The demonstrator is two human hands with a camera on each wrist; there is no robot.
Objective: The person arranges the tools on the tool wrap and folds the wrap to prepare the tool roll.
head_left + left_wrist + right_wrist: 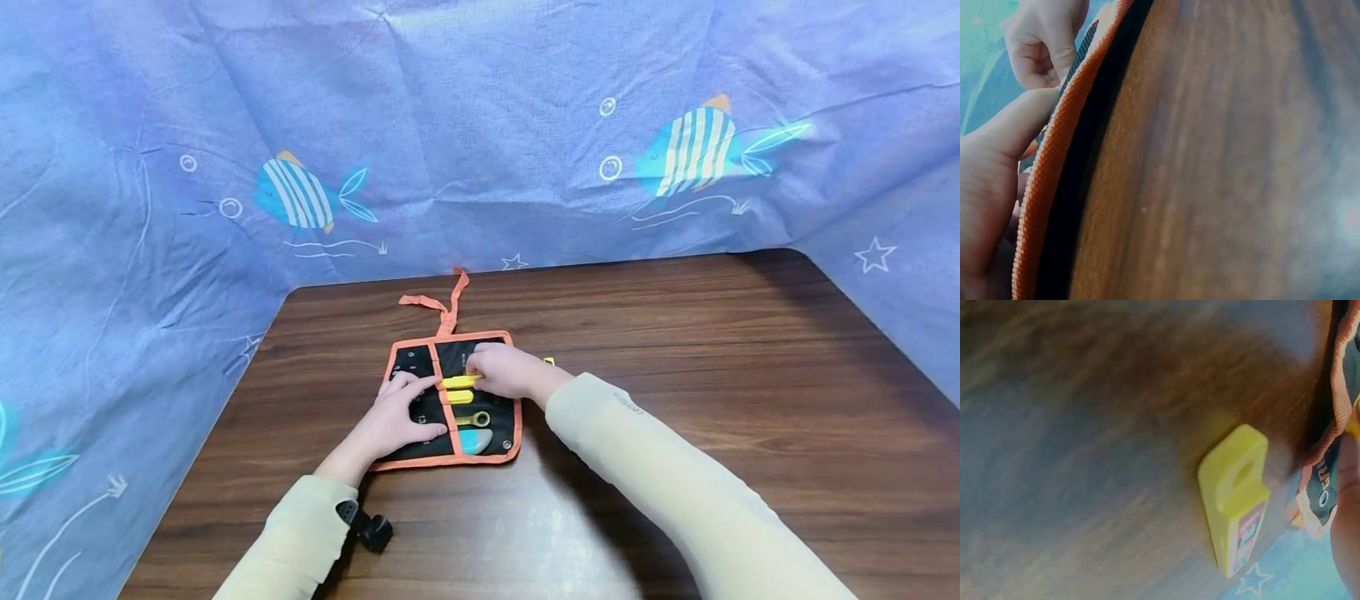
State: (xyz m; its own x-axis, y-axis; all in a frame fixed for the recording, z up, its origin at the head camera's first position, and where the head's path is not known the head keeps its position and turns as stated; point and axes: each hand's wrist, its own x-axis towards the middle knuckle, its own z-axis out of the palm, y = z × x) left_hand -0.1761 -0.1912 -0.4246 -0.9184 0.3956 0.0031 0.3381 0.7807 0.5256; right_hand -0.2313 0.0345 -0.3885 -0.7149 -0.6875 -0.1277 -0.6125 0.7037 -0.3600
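A black tool pouch (506, 417) with orange trim lies unrolled on the table. My right hand (506, 371) pinches the end of a slim yellow tool (459, 382) that sits partly in an upper pocket. My left hand (390, 421) rests spread over the pouch's left side, with index finger and thumb at the orange pocket edge. Below the slim tool, a second yellow tool (459, 397), a ring-ended wrench (481, 419) and a teal-and-grey tool (476, 441) stick out of the pockets. The left wrist view shows my left thumb (1022, 119) against the pouch's orange border (1054, 175).
Beyond my right wrist, a yellow plastic piece (1235, 494) with a hole and a printed label lies on the wooden table (675, 333). Orange ties (448, 312) stretch from the pouch's far edge. A blue fish-print cloth (480, 125) hangs behind and at the sides.
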